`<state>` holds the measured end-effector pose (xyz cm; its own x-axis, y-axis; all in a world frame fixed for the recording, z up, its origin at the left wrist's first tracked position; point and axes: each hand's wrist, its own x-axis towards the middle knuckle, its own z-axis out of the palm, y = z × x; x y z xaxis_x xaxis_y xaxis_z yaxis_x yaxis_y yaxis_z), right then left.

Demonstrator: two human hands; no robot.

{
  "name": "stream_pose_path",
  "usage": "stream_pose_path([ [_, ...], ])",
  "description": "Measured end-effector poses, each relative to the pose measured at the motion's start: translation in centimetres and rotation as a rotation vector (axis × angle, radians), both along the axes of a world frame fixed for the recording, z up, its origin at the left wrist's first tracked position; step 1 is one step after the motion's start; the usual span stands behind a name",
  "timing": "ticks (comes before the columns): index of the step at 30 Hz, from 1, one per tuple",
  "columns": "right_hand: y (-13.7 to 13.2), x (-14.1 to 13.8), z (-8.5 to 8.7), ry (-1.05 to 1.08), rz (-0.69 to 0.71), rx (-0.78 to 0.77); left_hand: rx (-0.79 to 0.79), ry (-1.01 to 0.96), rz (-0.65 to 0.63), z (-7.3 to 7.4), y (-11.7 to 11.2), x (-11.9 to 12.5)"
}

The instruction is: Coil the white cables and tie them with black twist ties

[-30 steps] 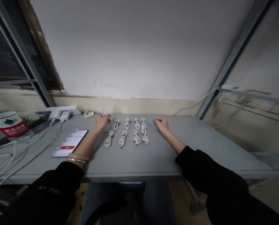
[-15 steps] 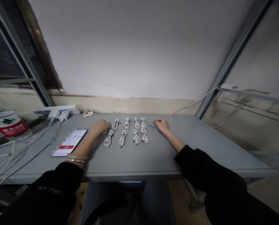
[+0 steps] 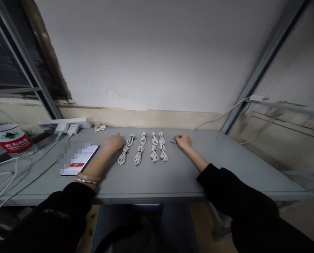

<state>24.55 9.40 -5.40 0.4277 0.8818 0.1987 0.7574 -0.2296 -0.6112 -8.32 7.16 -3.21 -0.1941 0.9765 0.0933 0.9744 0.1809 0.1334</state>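
Note:
On the grey table lie several coiled white cables (image 3: 139,155) bound with black ties, set out in two rows. My left hand (image 3: 115,142) is at the far left end of the back row, fingers curled down over another white cable, which it almost wholly hides. Just right of my left hand is the nearest visible coil (image 3: 131,140). Beyond the right end of the rows, my right hand (image 3: 183,141) rests on the table, its fingers pinched on a thin, bent black twist tie (image 3: 174,141) that sticks out to the left.
A phone (image 3: 79,162) lies left of my left forearm. Behind it are a power strip (image 3: 64,123) with plugged-in white chargers and a crumpled white scrap (image 3: 100,128). A large bottle (image 3: 13,140) and loose white cords (image 3: 4,182) are at the left. Metal posts (image 3: 265,66) flank the table.
My left hand has shifted slightly and now covers the white cable that showed by its fingertips. My right hand stays in place with the black tie. The view has moved very slightly.

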Motion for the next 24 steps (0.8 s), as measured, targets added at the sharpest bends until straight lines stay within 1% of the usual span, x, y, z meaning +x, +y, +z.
stream_pose_path([
  [6,0.2,0.1,-0.2,0.010,0.006,-0.014,0.008,0.058,0.047,0.4,-0.3,0.4],
  [11,0.2,0.0,-0.1,0.014,0.017,-0.023,0.020,0.036,0.075,0.5,-0.5,0.7],
  [14,0.0,-0.1,0.0,0.016,0.028,-0.040,0.071,0.015,0.083,0.6,-0.7,1.2],
  [17,-0.1,-0.2,0.2,0.015,0.030,-0.055,0.133,-0.011,0.073,0.8,-1.0,1.8],
  [21,0.0,-0.1,0.1,-0.002,0.024,-0.063,0.221,-0.025,0.060,1.4,-1.5,2.8],
  [24,0.1,0.0,-0.1,-0.015,0.032,-0.050,0.245,-0.019,-0.010,1.8,-1.7,3.4],
])
